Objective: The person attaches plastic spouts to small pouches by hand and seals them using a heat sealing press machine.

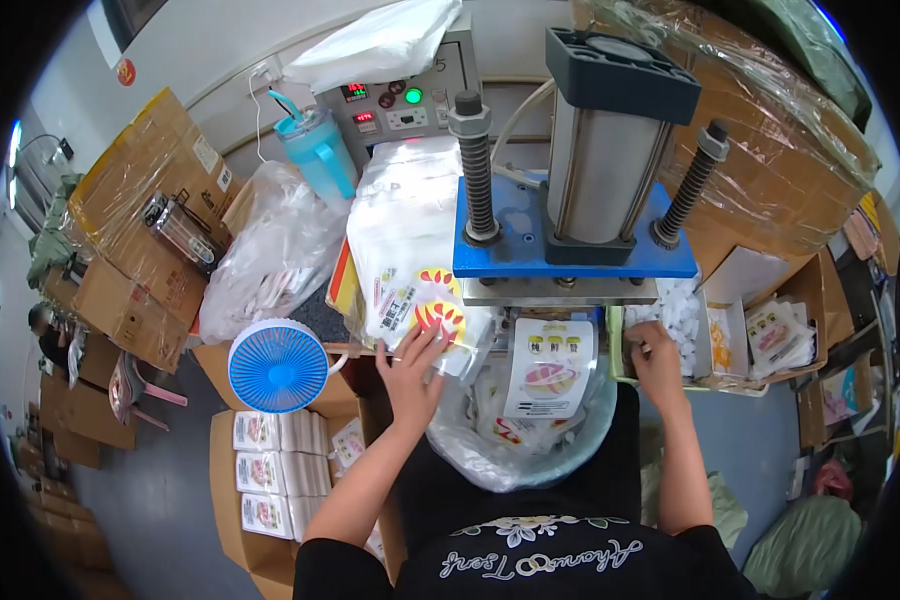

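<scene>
Two hands: our right hand, at one o'clock, is curled, whether gripping we cannot tell; our left hand, at eleven, spreads on the near end of the pouch stack. We judge them light, limp, slippery; pinch an edge.

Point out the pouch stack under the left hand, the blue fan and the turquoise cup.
Pouch stack (405,225): head view, white area above the front print.
Blue fan (279,369): head view, middle of the grille.
Turquoise cup (311,153): head view, side of the body.
</scene>
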